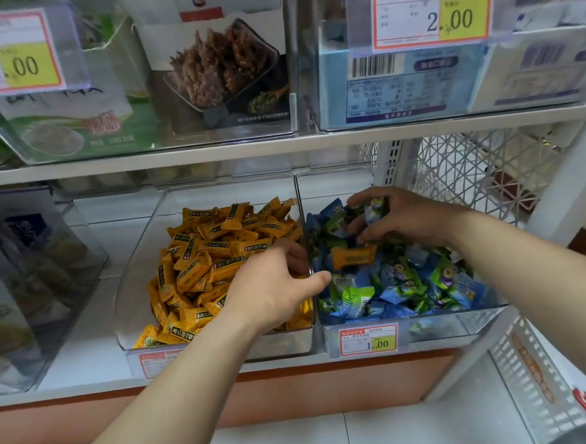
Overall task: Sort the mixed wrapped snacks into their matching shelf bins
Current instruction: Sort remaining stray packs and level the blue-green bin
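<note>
Two clear plastic bins stand side by side on the lower shelf. The left bin (140, 265) is heaped with orange wrapped snacks (204, 258). The right bin (438, 328) holds blue and green wrapped snacks (401, 283), with one orange snack (353, 256) lying on top near the divider. My left hand (278, 284) hovers over the right side of the orange pile, its thumb stretched across the divider just below that orange snack, and it holds nothing that I can see. My right hand (397, 217) grips several blue-green snacks (373, 210) above the back of the right bin.
A shelf board (280, 147) runs just above the bins, carrying clear boxes of packaged food with price tags. More clear bins (30, 272) stand at the far left. A white lattice basket (480, 172) sits behind the upright at the right. Another white basket (534, 378) hangs lower right.
</note>
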Demonstrator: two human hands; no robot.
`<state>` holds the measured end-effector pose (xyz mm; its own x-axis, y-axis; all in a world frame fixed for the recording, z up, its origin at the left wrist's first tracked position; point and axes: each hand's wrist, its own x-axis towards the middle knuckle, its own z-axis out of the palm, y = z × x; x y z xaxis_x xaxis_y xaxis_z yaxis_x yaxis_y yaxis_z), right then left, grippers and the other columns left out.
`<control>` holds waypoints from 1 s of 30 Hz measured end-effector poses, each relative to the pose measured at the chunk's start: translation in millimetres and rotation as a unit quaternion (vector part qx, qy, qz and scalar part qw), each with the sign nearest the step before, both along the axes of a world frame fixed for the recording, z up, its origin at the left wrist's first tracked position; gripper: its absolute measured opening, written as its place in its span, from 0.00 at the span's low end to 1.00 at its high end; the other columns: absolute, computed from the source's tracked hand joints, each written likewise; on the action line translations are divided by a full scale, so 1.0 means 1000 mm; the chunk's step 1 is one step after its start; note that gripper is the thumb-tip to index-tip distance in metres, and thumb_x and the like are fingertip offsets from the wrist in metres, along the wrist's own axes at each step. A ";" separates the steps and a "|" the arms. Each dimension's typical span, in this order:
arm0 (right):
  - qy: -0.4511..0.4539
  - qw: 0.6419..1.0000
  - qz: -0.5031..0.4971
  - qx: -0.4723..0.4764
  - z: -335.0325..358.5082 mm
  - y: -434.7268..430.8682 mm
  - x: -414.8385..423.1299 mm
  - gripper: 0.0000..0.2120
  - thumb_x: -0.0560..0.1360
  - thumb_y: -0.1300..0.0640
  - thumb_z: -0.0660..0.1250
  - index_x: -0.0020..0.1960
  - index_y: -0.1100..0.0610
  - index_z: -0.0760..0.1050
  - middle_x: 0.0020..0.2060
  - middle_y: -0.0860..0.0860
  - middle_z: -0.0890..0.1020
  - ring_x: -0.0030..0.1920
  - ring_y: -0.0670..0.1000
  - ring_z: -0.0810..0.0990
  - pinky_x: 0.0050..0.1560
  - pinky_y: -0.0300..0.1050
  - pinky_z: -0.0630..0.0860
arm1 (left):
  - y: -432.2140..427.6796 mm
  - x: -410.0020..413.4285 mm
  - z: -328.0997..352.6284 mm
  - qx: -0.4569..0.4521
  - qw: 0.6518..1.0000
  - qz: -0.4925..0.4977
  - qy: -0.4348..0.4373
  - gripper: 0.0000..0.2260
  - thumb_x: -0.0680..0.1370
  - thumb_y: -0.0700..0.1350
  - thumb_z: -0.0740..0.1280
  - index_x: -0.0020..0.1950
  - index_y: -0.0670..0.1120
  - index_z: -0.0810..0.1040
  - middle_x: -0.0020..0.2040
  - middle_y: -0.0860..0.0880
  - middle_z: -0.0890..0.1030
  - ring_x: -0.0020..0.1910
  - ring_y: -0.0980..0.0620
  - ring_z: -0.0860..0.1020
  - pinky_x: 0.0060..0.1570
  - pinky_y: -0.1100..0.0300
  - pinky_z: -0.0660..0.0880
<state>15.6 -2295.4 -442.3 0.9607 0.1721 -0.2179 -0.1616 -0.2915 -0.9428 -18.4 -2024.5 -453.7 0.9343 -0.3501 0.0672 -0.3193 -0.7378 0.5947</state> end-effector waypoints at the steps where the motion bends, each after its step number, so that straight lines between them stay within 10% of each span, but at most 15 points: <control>1: -0.017 1.000 -0.005 -0.012 0.003 0.000 -0.002 0.30 0.67 0.74 0.74 0.64 0.54 0.75 0.47 0.58 0.86 0.49 0.55 0.86 0.45 0.41 0.81 | -0.001 -0.001 0.001 -0.005 1.000 0.001 -0.004 0.25 0.69 0.68 0.70 0.60 0.55 0.74 0.47 0.62 0.78 0.49 0.58 0.78 0.48 0.54 0.80; 5: -0.008 0.983 0.005 -0.181 0.013 0.001 -0.006 0.30 0.70 0.61 0.78 0.67 0.48 0.70 0.57 0.50 0.83 0.54 0.55 0.83 0.50 0.49 0.81 | -0.008 -0.003 0.007 -0.006 0.998 0.015 -0.067 0.24 0.71 0.65 0.70 0.62 0.58 0.71 0.56 0.58 0.79 0.55 0.54 0.78 0.52 0.53 0.79; 8: -0.077 0.871 0.011 -0.485 0.011 0.009 -0.008 0.28 0.72 0.46 0.74 0.69 0.46 0.71 0.63 0.51 0.75 0.61 0.58 0.75 0.61 0.55 0.75 | -0.011 -0.003 0.007 -0.006 0.997 0.016 -0.077 0.24 0.72 0.61 0.72 0.66 0.57 0.71 0.60 0.55 0.78 0.58 0.52 0.77 0.55 0.53 0.79; 11: -0.184 0.889 0.040 -0.417 0.008 0.031 -0.012 0.11 0.76 0.46 0.69 0.57 0.48 0.82 0.54 0.48 0.82 0.54 0.52 0.80 0.54 0.48 0.77 | -0.009 -0.002 0.007 -0.023 0.997 0.012 -0.071 0.23 0.72 0.58 0.73 0.65 0.56 0.72 0.58 0.55 0.79 0.56 0.53 0.78 0.54 0.53 0.79; 16: -0.015 0.877 0.167 -0.450 -0.007 0.058 -0.007 0.14 0.77 0.44 0.68 0.52 0.53 0.84 0.44 0.51 0.85 0.44 0.53 0.82 0.40 0.45 0.76 | -0.007 -0.002 0.007 -0.034 0.997 0.004 -0.064 0.24 0.72 0.59 0.73 0.65 0.56 0.72 0.56 0.57 0.79 0.50 0.55 0.79 0.52 0.53 0.80; 24: -0.100 0.888 0.123 -0.432 0.010 0.045 -0.015 0.06 0.76 0.46 0.70 0.50 0.46 0.82 0.42 0.40 0.81 0.45 0.46 0.80 0.41 0.39 0.72 | -0.004 -0.002 0.007 -0.032 0.996 -0.003 -0.086 0.25 0.73 0.60 0.71 0.68 0.56 0.73 0.62 0.55 0.78 0.57 0.53 0.77 0.56 0.53 0.78; 30: -0.199 0.961 0.014 -0.190 0.026 0.051 -0.030 0.08 0.74 0.55 0.74 0.46 0.42 0.82 0.45 0.42 0.86 0.48 0.43 0.83 0.54 0.45 0.78 | -0.014 -0.008 0.019 -0.095 0.983 -0.030 -0.155 0.20 0.78 0.55 0.69 0.69 0.57 0.74 0.64 0.56 0.79 0.63 0.55 0.76 0.60 0.59 0.74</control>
<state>-14.4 -2244.3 -416.0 0.9771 0.1800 0.1132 0.2026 -0.6264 -0.7527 -25.9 -2038.2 -434.8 0.8364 -0.3583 0.4148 -0.5469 -0.5974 0.5865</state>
